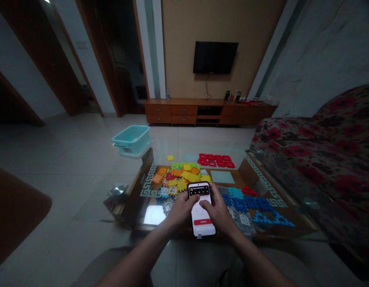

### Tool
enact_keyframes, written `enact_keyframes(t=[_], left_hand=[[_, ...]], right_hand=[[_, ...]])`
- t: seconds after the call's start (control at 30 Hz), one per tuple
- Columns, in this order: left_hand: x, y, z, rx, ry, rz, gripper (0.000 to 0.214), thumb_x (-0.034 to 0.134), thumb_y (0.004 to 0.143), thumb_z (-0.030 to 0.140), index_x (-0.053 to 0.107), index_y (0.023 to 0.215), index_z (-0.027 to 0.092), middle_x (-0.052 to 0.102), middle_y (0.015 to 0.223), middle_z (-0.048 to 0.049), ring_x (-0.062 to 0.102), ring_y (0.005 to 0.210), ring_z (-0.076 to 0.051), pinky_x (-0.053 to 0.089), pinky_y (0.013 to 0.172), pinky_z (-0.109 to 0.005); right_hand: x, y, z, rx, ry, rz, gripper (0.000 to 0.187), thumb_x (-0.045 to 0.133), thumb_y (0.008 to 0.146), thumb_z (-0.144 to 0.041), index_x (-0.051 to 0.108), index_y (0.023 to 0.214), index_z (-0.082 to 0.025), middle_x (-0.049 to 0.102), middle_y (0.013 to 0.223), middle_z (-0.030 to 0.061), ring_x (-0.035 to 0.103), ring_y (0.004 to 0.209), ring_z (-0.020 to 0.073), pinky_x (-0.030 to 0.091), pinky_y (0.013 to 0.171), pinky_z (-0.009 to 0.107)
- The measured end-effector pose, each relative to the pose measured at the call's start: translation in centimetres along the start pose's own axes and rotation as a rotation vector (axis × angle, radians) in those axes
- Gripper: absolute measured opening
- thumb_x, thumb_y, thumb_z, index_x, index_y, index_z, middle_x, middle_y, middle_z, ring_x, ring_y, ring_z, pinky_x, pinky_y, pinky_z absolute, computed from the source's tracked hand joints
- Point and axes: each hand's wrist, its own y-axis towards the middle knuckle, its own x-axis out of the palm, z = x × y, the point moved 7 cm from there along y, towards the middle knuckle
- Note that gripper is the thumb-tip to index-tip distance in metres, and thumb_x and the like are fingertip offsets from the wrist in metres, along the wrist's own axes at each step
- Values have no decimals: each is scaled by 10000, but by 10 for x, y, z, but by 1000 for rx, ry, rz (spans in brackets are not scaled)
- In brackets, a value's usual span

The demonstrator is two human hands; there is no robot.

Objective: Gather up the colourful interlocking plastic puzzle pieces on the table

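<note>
Head view: both hands grasp a smartphone [201, 209], the left hand [180, 211] and right hand [219, 213] wrapped around its sides. Its lit white screen shows a red button (writing too small to read). Beyond the hands, coloured puzzle tiles [181, 177] lie on the glass table [256, 167].
</note>
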Motion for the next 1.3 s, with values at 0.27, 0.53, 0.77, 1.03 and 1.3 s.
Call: enact_keyframes(t=[0.27, 0.53, 0.77, 1.03, 1.3], left_hand=[[1, -3, 0, -27, -24, -41, 231, 571, 798, 349, 676, 802, 143, 613, 680, -1, 561, 629, -140, 409, 587, -235], [1, -4, 6, 20, 71, -30, 294, 619, 793, 382, 704, 928, 134, 650, 766, -15, 563, 660, -146, 429, 623, -249], [1, -1, 1, 1, 59, -23, 339, 605, 820, 431, 692, 958, 134, 668, 793, -38, 597, 719, -179, 438, 657, -272], [-10, -5, 1, 32, 124, 25, 285, 539, 820, 391, 668, 883, 145, 635, 903, -62, 571, 794, -185, 434, 684, -274], [-9, 0, -9, 2, 33, -50, 215, 570, 720, 275, 667, 869, 154, 635, 818, -50, 578, 793, -200, 438, 666, -273]], right_hand=[[-6, 1, 2, 6, 18, 17, 442, 582, 736, -192, 503, 1168, -241, 663, 1006, 8, 637, 910, 227, 515, 759, 318], [-2, 0, 0, -11, 30, -28, 416, 567, 740, -178, 493, 1147, -228, 644, 992, 15, 625, 897, 220, 508, 742, 310], [0, 1, 0, -16, 28, -34, 424, 564, 729, -179, 489, 1143, -230, 641, 964, 8, 621, 854, 213, 503, 698, 300], [-6, 1, 0, -7, 40, -2, 432, 563, 718, -182, 510, 1144, -225, 652, 1016, 26, 621, 902, 227, 505, 742, 326], [-5, 1, -3, -16, 40, 8, 421, 563, 702, -172, 518, 1117, -221, 650, 1003, 26, 617, 932, 233, 505, 748, 322]])
